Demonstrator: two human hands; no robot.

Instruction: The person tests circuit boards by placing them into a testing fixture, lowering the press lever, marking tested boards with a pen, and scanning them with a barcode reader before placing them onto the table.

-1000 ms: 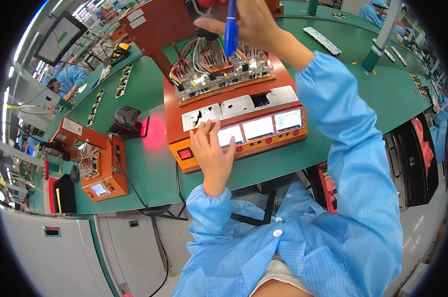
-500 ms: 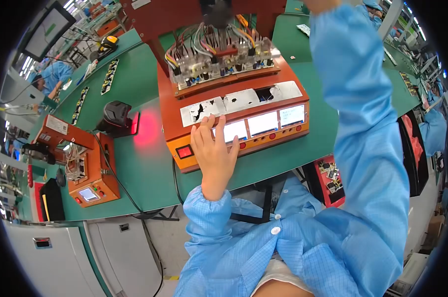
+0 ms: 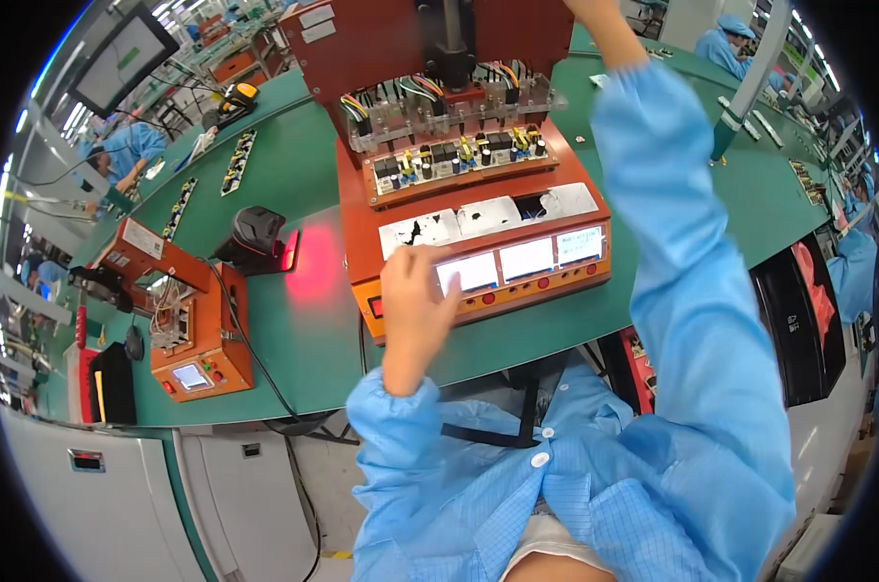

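Left hand [image 3: 416, 299] fingers loosely spread, nothing visibly held, at red-orange boxy machine [image 3: 478, 196] on green counter [image 3: 304, 339], long component-studded circuit board [image 3: 464, 158] seated on it; right hand [image 3: 589, 7] cropped, grip unclear

This is an electronics factory floor, shown by the circuit boards [image 3: 238, 163], scanner [image 3: 255, 233] and wired red-and-orange machine [image 3: 483, 194] with lit screens [image 3: 527, 260] on green-topped workbenches [image 3: 294, 349], the monitor [image 3: 124, 60], and people [image 3: 719, 47] in blue smocks [image 3: 141, 141] seated or standing nearby.
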